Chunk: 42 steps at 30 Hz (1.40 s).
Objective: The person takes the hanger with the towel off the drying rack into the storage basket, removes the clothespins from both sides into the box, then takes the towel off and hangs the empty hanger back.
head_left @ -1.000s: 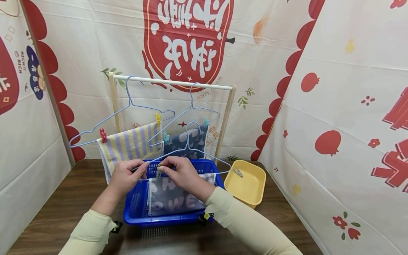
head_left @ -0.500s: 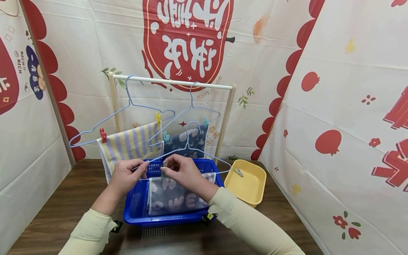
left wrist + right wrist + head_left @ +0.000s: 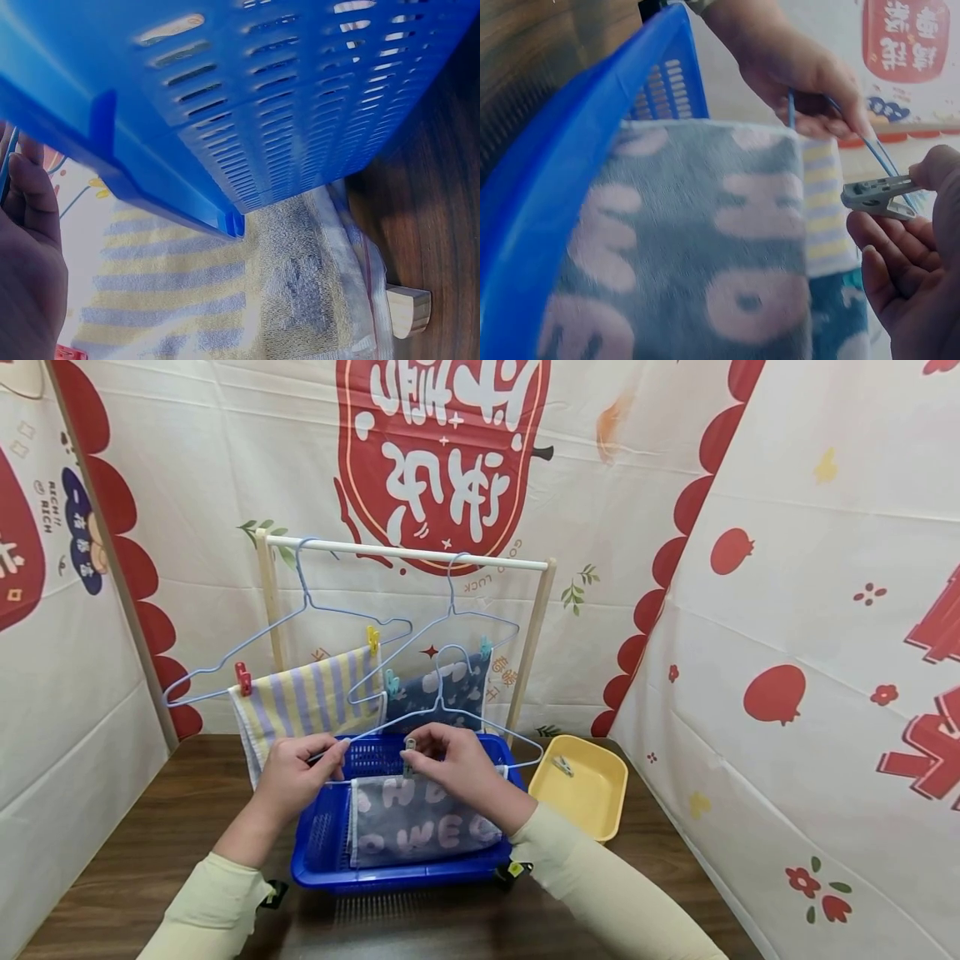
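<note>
My left hand point(image 3: 296, 777) grips the left end of a blue wire hanger point(image 3: 440, 693), held tilted over a blue plastic basket point(image 3: 375, 880). A grey towel with pink letters point(image 3: 427, 827) drapes over the hanger's lower bar and hangs down into the basket. Between thumb and fingers, my right hand point(image 3: 461, 768) pinches a grey-green clothespin point(image 3: 881, 193). In the head view the clothespin stands upright just above the towel's top edge. From the right wrist, its jaws appear free of the towel. Only part of the left hand point(image 3: 30, 255) shows at the left wrist view's edge.
Behind the basket stands a rack point(image 3: 420, 554) with two hung hangers. They carry a striped towel point(image 3: 315, 697) on red and yellow clothespins and a dark blue towel point(image 3: 435, 693) on teal ones. A yellow bin point(image 3: 585, 822) at right holds a clothespin point(image 3: 562, 766).
My right hand has moved right along the towel's top edge, carrying the clothespin with it. The left hand and hanger have stayed nearly still.
</note>
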Available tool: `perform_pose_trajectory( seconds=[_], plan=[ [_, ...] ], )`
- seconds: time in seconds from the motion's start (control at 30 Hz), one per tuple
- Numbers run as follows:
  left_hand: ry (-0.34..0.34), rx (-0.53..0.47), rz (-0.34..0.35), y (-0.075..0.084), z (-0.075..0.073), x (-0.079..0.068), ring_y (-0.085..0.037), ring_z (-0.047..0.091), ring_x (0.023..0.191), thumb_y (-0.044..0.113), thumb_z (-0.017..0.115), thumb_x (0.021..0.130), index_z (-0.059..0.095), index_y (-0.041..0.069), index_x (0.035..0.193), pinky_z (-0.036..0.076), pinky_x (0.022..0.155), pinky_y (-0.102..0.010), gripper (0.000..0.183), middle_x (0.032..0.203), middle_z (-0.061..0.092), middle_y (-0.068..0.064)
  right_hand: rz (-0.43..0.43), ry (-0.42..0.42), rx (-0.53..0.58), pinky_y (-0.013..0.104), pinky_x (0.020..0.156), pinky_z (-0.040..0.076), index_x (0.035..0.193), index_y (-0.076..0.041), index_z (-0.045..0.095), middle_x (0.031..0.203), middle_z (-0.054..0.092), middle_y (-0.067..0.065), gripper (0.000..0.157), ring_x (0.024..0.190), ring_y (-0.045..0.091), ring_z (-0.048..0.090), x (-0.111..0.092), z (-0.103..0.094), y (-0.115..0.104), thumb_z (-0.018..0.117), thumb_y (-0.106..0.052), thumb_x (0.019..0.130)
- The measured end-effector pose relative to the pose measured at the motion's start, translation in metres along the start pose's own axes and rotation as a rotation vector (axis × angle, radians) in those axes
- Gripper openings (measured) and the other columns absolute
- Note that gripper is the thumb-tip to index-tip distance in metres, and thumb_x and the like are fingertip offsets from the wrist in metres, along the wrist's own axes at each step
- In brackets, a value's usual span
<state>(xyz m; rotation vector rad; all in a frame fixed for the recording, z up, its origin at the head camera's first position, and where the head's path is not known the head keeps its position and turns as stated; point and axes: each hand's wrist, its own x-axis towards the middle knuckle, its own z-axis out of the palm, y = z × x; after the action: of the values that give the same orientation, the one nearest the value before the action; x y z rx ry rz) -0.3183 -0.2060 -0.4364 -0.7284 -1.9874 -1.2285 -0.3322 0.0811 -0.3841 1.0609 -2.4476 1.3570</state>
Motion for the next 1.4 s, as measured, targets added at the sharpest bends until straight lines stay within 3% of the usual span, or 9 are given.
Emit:
perform_pose_trajectory(
  seconds=[0.4,0.67,0.93,1.13,1.4],
  plan=[
    [0.013,0.006,0.003,-0.001,-0.001,0.000,-0.009,0.060,0.055,-0.005,0.075,0.102,0.070,0.025,0.076,0.046,0.051,-0.020,0.039,0.065,0.068,0.010,-0.037,0.068,0.000,0.028,0.066,0.053,0.119,-0.007,0.076,0.091,0.071,0.000,0.014,0.077,0.017,0.064,-0.019,-0.058,0.007,0.077,-0.011,0.105],
    [0.024,-0.007,0.028,-0.002,-0.001,0.000,-0.006,0.059,0.054,-0.006,0.075,0.101,0.071,0.021,0.075,0.045,0.050,-0.020,0.037,0.065,0.068,0.010,0.055,0.136,-0.011,0.025,0.069,0.053,0.123,-0.002,0.075,0.091,0.072,0.003,0.021,0.079,0.020,0.064,-0.031,-0.082,0.018,0.078,-0.010,0.104],
    [0.012,-0.016,0.032,-0.002,0.000,-0.001,-0.006,0.060,0.055,-0.006,0.075,0.101,0.071,0.023,0.077,0.046,0.051,-0.020,0.039,0.065,0.068,0.010,0.072,0.212,-0.039,0.023,0.066,0.053,0.121,0.001,0.077,0.092,0.074,0.009,0.020,0.077,0.019,0.065,-0.038,-0.110,0.031,0.079,-0.008,0.103],
    [0.011,-0.005,0.029,-0.002,-0.001,-0.002,-0.005,0.060,0.055,-0.007,0.075,0.100,0.071,0.022,0.076,0.046,0.051,-0.020,0.038,0.065,0.068,0.011,0.141,0.281,-0.055,0.022,0.070,0.053,0.122,-0.001,0.077,0.099,0.074,0.013,0.022,0.082,0.020,0.064,-0.039,-0.133,0.050,0.079,-0.014,0.105],
    [0.024,0.000,0.024,-0.003,-0.001,-0.003,-0.006,0.060,0.055,-0.006,0.075,0.101,0.070,0.025,0.076,0.046,0.051,-0.019,0.039,0.065,0.068,0.011,0.200,0.309,-0.113,0.021,0.070,0.054,0.121,0.000,0.075,0.100,0.074,0.014,0.022,0.084,0.021,0.065,-0.040,-0.158,0.086,0.078,-0.015,0.106]
  ],
)
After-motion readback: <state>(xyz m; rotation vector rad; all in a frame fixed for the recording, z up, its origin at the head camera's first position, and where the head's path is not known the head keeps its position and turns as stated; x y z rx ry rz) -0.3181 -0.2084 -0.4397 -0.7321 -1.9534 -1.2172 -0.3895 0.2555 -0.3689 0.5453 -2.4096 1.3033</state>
